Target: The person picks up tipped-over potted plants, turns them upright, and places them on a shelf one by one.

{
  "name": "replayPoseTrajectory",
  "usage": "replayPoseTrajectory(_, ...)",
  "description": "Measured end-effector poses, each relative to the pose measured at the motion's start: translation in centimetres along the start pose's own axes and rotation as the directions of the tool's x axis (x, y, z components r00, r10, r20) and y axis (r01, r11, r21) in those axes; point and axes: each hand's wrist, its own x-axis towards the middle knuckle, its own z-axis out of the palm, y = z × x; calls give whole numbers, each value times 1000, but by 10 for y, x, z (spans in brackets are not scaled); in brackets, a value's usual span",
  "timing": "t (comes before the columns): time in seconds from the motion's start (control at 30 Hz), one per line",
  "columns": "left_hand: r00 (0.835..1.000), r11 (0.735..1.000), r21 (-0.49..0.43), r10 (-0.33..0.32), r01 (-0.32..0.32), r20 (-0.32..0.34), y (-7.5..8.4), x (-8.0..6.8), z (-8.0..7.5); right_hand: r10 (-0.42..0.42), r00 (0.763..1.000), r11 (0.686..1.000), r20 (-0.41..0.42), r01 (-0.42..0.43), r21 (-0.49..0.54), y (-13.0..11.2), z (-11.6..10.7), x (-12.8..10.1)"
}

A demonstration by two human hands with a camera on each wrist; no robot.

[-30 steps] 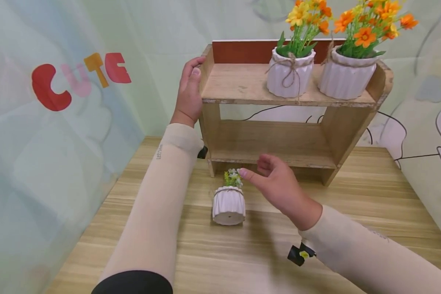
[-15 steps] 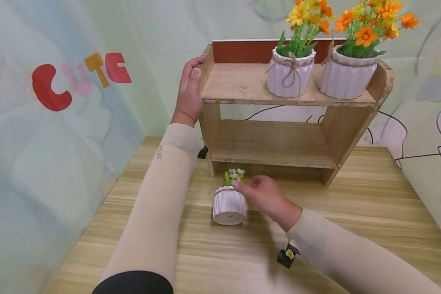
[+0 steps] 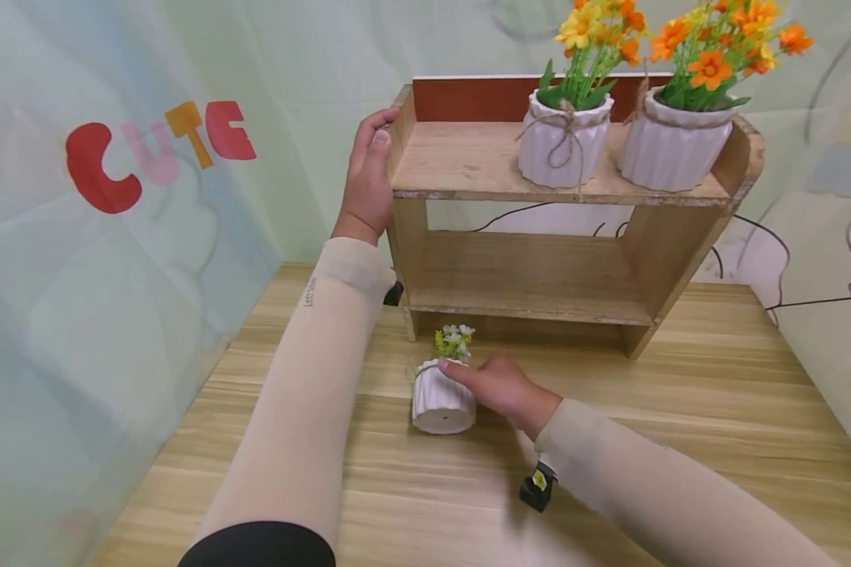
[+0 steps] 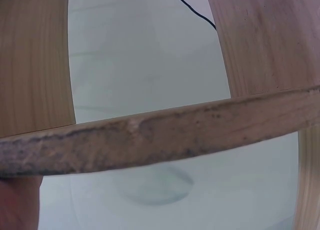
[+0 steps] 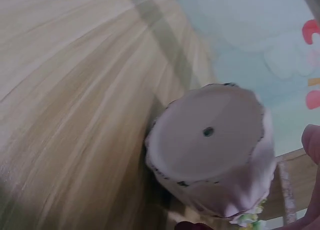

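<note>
A small white ribbed pot (image 3: 440, 400) lies on its side on the wooden table (image 3: 681, 409), with little white and yellow flowers (image 3: 454, 341) pointing toward the shelf. My right hand (image 3: 478, 378) grips the pot from the right, fingers curled over its rim end. The right wrist view shows the pot's flat base (image 5: 210, 140) with a drain hole and a fingertip (image 5: 312, 140) beside it. Up at the wooden shelf (image 3: 468, 161), my left hand (image 3: 369, 169) holds the left side panel, thumb in front. The shelf's worn edge (image 4: 165, 140) fills the left wrist view.
Two white pots of orange and yellow flowers (image 3: 563, 146) (image 3: 670, 146) stand on the right half of the top board. The lower board (image 3: 525, 272) is bare. A pale wall with coloured "CUTE" letters (image 3: 159, 150) is close on the left.
My right hand has dropped from above the flowers down to the table and closed round the lying pot. The left hand and shelf have stayed put.
</note>
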Motion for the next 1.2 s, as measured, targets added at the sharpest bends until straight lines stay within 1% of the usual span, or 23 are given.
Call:
replayPoseTrajectory(0.13, 1000, 1000, 2, 1, -1, 3, 1, 0, 0, 32, 999, 999, 12, -32, -6, 3, 5, 6)
replayPoseTrajectory(0.3, 1000, 1000, 0, 8, -8, 4, 1, 1, 1, 65, 996, 998, 57, -65, -3, 1, 9, 11)
replayPoseTrajectory(0.7, 1000, 1000, -2, 2, -2, -1, 0, 1, 1, 108, 988, 991, 110, -116, 70, 1, 17, 18)
replayPoseTrajectory(0.93, 1000, 1000, -18, 8, -8, 6, -1, 1, 3, 128, 988, 985, 81, -136, 101, -2, 20, 18)
replayPoseTrajectory(1.2, 1000, 1000, -9, 13, -13, -1, -2, 1, 1, 106, 992, 988, 63, -112, 104, -3, 22, 19)
